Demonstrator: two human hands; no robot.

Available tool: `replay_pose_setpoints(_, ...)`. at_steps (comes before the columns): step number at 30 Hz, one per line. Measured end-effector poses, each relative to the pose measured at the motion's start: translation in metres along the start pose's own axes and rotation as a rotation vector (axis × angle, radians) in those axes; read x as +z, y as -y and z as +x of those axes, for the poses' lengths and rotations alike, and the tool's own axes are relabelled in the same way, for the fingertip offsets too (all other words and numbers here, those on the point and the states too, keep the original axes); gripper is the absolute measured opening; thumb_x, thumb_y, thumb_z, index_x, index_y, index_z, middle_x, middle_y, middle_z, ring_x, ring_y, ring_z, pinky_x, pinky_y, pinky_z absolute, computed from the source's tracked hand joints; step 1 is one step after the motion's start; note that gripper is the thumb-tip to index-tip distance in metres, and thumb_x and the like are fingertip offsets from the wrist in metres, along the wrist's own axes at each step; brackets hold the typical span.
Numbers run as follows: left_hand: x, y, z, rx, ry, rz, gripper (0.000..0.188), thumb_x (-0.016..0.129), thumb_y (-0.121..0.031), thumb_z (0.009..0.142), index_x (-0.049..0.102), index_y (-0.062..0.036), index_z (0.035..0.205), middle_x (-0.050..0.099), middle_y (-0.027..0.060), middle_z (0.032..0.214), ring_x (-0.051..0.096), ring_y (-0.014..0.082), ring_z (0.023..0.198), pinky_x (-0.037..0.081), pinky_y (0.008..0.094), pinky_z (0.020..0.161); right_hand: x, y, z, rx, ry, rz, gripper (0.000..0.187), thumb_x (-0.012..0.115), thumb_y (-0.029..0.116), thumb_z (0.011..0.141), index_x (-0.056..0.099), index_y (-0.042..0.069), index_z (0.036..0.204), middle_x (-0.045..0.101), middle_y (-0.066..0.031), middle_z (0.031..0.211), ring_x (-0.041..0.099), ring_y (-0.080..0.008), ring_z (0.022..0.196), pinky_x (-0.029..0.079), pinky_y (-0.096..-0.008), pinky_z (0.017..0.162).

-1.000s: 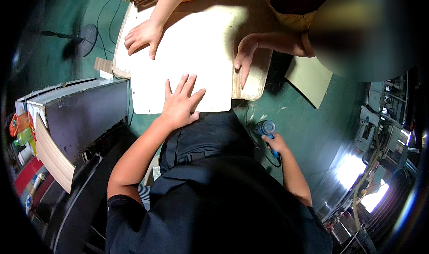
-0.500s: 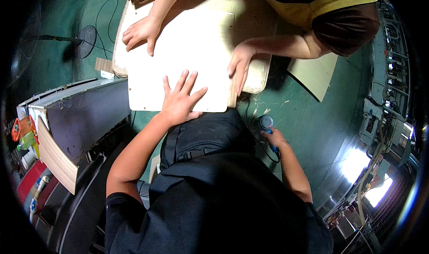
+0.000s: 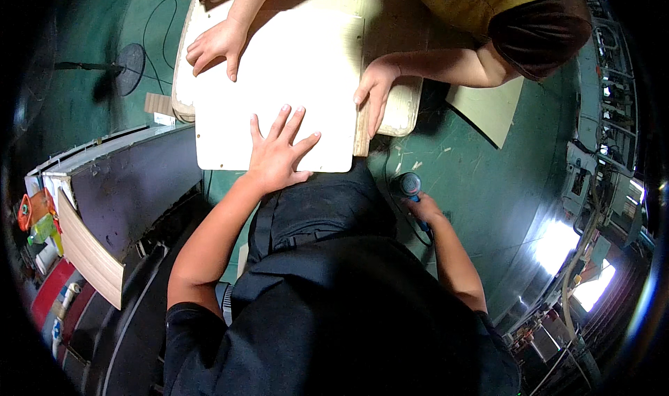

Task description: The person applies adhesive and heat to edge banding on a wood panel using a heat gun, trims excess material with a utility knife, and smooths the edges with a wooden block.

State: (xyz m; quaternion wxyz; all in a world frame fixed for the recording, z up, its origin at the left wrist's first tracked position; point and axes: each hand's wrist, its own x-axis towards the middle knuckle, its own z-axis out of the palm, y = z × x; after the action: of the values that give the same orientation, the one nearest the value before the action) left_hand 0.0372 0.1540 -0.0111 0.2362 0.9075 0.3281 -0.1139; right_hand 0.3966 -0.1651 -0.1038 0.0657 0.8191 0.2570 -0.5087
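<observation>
Left fingers (image 3: 280, 123) lie splayed on the pale board (image 3: 296, 68), likely steadying it; right fingers (image 3: 414, 204) grasp a blue tool (image 3: 407, 183).

Central panel (image 3: 306, 61), pale, smooth and wood-like; right, hand tool (image 3: 407, 184) with blue, plastic-looking housing; near, shirt (image 3: 348, 305) and trousers (image 3: 317, 208) of black matt cloth; left, curved board (image 3: 92, 250) with visible wood grain, and box (image 3: 139, 197), metal-looking, scuffed along its lower edge; far right, apron (image 3: 488, 6) of yellow cloth; right, green floor (image 3: 481, 187), smooth and slightly glossy
</observation>
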Motion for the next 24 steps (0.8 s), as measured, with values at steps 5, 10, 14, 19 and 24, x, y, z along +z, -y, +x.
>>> replay_pose_setpoints(5, 0.003, 0.002, -0.001, 0.008, -0.025, -0.011, 0.088, 0.089, -0.044, 0.066, 0.056, -0.0383, 0.147, 0.019, 0.01, 0.172, 0.014, 0.0349, 0.159, 0.006, 0.0823, 0.115, -0.002, 0.012, -0.01, 0.056, 0.055, 0.039, 0.044, 0.073, 0.043, 0.092, 0.07, 0.007, 0.117, 0.074, -0.0122, 0.092, 0.069, -0.0224, 0.08, 0.055, -0.0382, 0.076)
replay_pose_setpoints(10, 0.004, -0.002, 0.005, 0.0, -0.045, -0.009, 0.088, 0.089, -0.045, 0.066, 0.055, -0.0382, 0.147, 0.019, 0.0107, 0.172, 0.013, 0.0354, 0.159, 0.007, 0.0826, 0.115, 0.014, -0.018, 0.003, -0.006, 0.002, -0.045, 0.046, 0.073, 0.042, 0.091, 0.069, 0.008, 0.122, 0.074, -0.0168, 0.104, 0.07, -0.0297, 0.095, 0.054, -0.0407, 0.086)
replay_pose_setpoints(14, 0.002, -0.007, 0.01, -0.021, -0.061, 0.005, 0.086, 0.088, -0.047, 0.069, 0.055, -0.0375, 0.148, 0.02, 0.0109, 0.172, 0.013, 0.0343, 0.159, 0.009, 0.0831, 0.114, 0.013, -0.012, -0.003, 0.025, 0.024, -0.036, 0.05, 0.074, 0.039, 0.09, 0.068, 0.008, 0.128, 0.071, -0.0235, 0.122, 0.067, -0.0399, 0.117, 0.051, -0.0452, 0.1)
replay_pose_setpoints(19, 0.0, -0.01, 0.013, -0.055, -0.053, 0.018, 0.086, 0.087, -0.05, 0.071, 0.054, -0.038, 0.149, 0.019, 0.0107, 0.172, 0.013, 0.0343, 0.159, 0.007, 0.0825, 0.114, 0.021, -0.021, 0.007, 0.004, 0.001, -0.096, 0.048, 0.073, 0.041, 0.09, 0.069, 0.008, 0.125, 0.072, -0.022, 0.119, 0.068, -0.0395, 0.113, 0.052, -0.0455, 0.097)
replay_pose_setpoints(24, 0.0, -0.013, 0.022, -0.051, -0.067, 0.01, 0.09, 0.088, -0.051, 0.068, 0.053, -0.0385, 0.149, 0.02, 0.0151, 0.171, 0.014, 0.0384, 0.159, 0.007, 0.0824, 0.115, 0.046, -0.069, 0.031, -0.082, -0.069, -0.064, 0.046, 0.072, 0.043, 0.089, 0.071, 0.008, 0.119, 0.074, -0.0199, 0.113, 0.071, -0.0356, 0.107, 0.054, -0.044, 0.092)
